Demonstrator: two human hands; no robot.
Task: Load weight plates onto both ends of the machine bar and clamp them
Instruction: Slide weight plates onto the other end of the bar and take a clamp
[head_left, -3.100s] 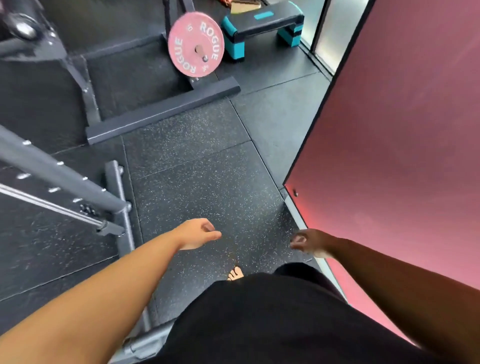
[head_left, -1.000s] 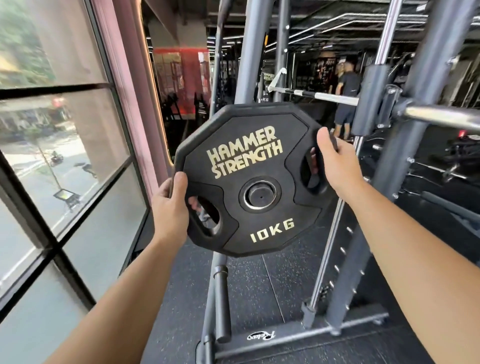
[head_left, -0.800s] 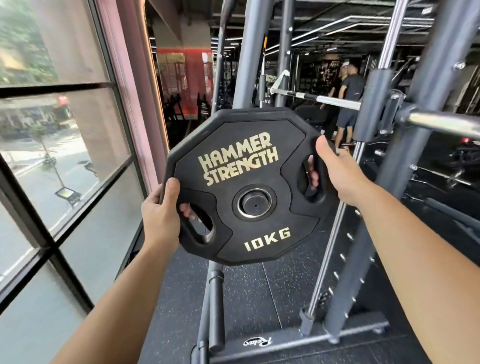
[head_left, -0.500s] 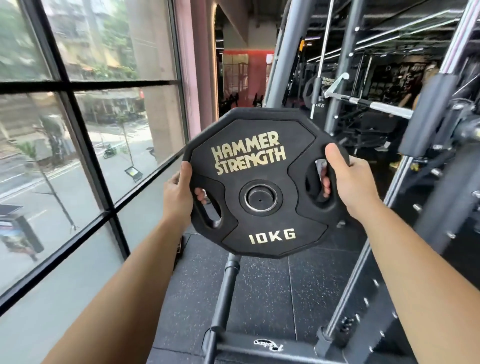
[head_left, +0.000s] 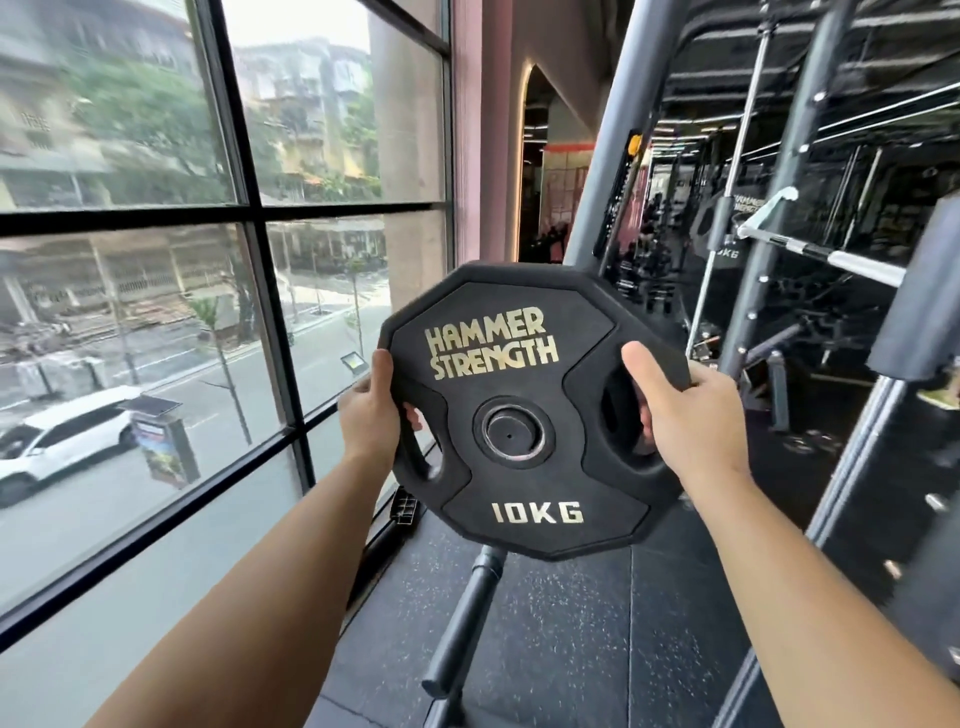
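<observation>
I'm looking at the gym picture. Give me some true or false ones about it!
1. The left hand and right hand both hold the plate. True.
2. The plate says 20KG. False: it says 10KG.
3. A white car is outside the window. True.
4. The plate sits on the bar. False: it is held up in the air, left of the bar.

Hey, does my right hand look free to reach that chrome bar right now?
Probably not yet: the right hand is curled through a slot of the 10 kg plate, which the left hand also holds, and the chrome bar lies beyond the plate, up to the right.
</observation>
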